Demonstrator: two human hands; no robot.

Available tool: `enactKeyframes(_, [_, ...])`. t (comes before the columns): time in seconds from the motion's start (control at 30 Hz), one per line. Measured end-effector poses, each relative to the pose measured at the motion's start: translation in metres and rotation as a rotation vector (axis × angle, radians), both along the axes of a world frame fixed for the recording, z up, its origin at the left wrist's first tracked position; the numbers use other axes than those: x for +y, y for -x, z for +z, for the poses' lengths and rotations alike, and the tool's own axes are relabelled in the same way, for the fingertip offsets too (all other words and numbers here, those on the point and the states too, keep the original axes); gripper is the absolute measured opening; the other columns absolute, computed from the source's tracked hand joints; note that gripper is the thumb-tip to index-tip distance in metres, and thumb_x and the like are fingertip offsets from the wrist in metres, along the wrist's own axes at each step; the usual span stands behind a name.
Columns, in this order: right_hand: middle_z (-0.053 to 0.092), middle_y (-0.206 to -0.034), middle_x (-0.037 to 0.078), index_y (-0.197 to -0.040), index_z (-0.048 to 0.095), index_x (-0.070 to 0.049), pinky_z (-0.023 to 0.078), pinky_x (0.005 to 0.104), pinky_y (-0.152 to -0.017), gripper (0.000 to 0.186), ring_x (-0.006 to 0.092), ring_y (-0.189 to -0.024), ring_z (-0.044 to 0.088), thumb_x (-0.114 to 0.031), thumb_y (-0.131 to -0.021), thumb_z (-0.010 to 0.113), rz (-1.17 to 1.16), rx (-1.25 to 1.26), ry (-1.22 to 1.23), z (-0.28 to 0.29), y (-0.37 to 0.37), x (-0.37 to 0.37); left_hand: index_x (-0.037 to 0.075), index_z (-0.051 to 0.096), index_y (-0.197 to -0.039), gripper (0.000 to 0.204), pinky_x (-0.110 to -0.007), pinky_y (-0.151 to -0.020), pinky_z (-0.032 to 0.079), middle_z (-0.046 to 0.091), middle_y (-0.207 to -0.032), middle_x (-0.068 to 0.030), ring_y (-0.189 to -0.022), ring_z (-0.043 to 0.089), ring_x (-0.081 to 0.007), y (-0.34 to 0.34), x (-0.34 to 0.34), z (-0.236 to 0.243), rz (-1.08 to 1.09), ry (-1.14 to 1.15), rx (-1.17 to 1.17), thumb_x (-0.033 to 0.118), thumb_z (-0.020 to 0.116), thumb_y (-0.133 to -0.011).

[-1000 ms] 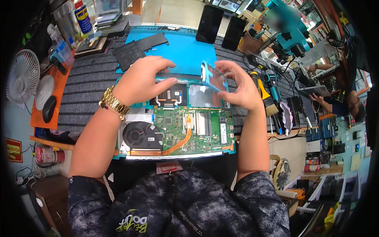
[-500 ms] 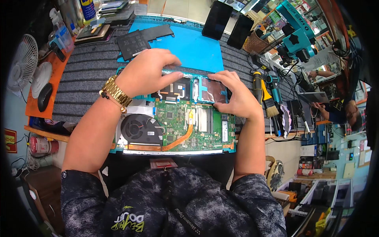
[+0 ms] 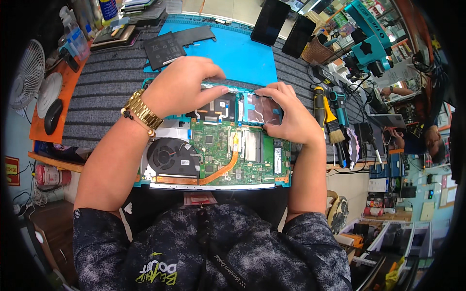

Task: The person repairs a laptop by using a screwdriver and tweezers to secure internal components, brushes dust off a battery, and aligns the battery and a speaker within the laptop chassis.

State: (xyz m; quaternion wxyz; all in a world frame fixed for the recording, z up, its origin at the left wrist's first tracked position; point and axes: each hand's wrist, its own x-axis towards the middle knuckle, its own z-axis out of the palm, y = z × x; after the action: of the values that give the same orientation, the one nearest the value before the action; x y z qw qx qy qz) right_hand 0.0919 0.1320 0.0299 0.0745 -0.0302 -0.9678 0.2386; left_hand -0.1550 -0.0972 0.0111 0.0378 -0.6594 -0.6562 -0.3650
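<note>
An opened laptop base (image 3: 208,140) with teal edges lies before me, its insides bared. A green circuit board (image 3: 213,137), a black fan (image 3: 170,158) and a copper heat pipe (image 3: 225,169) show in it. My left hand (image 3: 182,87), with a gold watch (image 3: 141,109) at its wrist, grips the far edge; its thumb lies along the rim and the index finger curls beyond it. My right hand (image 3: 293,114) holds the far right corner, fingers and thumb spread around a brown, square drive bay (image 3: 260,109). Part of the right edge is hidden under this hand.
Beyond the laptop, a flat black battery (image 3: 167,51) lies partly on a blue mat (image 3: 242,56). To the right are a yellow-handled brush (image 3: 335,135) and a teal microscope (image 3: 366,48). A mouse (image 3: 52,118) and a fan (image 3: 30,68) stand left. Another person's arm (image 3: 398,139) shows far right.
Both hands keep nearly the same place on the laptop base. The view shifts slightly; nothing is visibly taken up or let go.
</note>
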Motion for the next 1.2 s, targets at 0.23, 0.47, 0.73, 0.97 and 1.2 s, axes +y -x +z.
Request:
enactKeyframes(0.23, [0.062, -0.139, 0.013, -0.148, 0.068, -0.008, 0.049, 0.0433, -0.117, 0.081, 0.0351, -0.135, 0.056, -0.002, -0.068, 0.084, -0.026, -0.042, -0.006, 0.0029, -0.0001, -0.0014, 0.001, 0.083, -0.109, 0.027, -0.045, -0.083, 0.060, 0.079, -0.100, -0.0161, -0.092, 0.075, -0.0366, -0.0012, 0.0001, -0.0005, 0.010, 0.002, 0.013, 0.026, 0.084, -0.100])
enactKeyframes(0.47, [0.063, -0.136, 0.017, -0.145, 0.069, -0.005, 0.049, 0.0463, -0.117, 0.078, 0.0403, -0.129, 0.056, -0.008, -0.069, 0.084, -0.003, -0.009, 0.015, -0.0001, -0.0006, 0.0023, 0.002, 0.083, -0.109, 0.027, -0.045, -0.084, 0.060, 0.079, -0.101, -0.0157, -0.093, 0.075, -0.0366, -0.0019, 0.0000, 0.0013, 0.011, 0.012, 0.009, 0.027, 0.084, -0.100])
enactKeyframes(0.73, [0.064, -0.137, 0.017, -0.143, 0.069, -0.005, 0.049, 0.0470, -0.117, 0.076, 0.0407, -0.129, 0.055, -0.009, -0.068, 0.085, -0.009, -0.012, 0.010, 0.0014, -0.0011, 0.0001, 0.002, 0.083, -0.109, 0.026, -0.045, -0.083, 0.060, 0.079, -0.101, -0.0159, -0.092, 0.075, -0.0369, -0.0014, 0.0001, -0.0002, -0.001, 0.003, 0.001, 0.026, 0.083, -0.100])
enactKeyframes(0.97, [0.064, -0.137, 0.017, -0.143, 0.070, -0.005, 0.049, 0.0468, -0.117, 0.076, 0.0404, -0.129, 0.056, -0.009, -0.069, 0.086, -0.005, -0.013, 0.027, 0.0005, -0.0013, 0.0010, 0.002, 0.083, -0.109, 0.026, -0.045, -0.084, 0.060, 0.079, -0.100, -0.0159, -0.092, 0.075, -0.0367, -0.0020, 0.0009, -0.0003, -0.002, 0.009, -0.005, 0.027, 0.084, -0.100])
enactKeyframes(1.2, [0.065, -0.137, 0.016, -0.146, 0.072, -0.005, 0.049, 0.0458, -0.116, 0.076, 0.0390, -0.129, 0.056, -0.012, -0.072, 0.088, 0.010, -0.013, 0.038, -0.0004, -0.0014, 0.0038, 0.002, 0.084, -0.109, 0.026, -0.045, -0.084, 0.060, 0.079, -0.100, -0.0155, -0.092, 0.075, -0.0363, -0.0018, 0.0002, 0.0004, 0.001, 0.022, -0.015, 0.027, 0.084, -0.100])
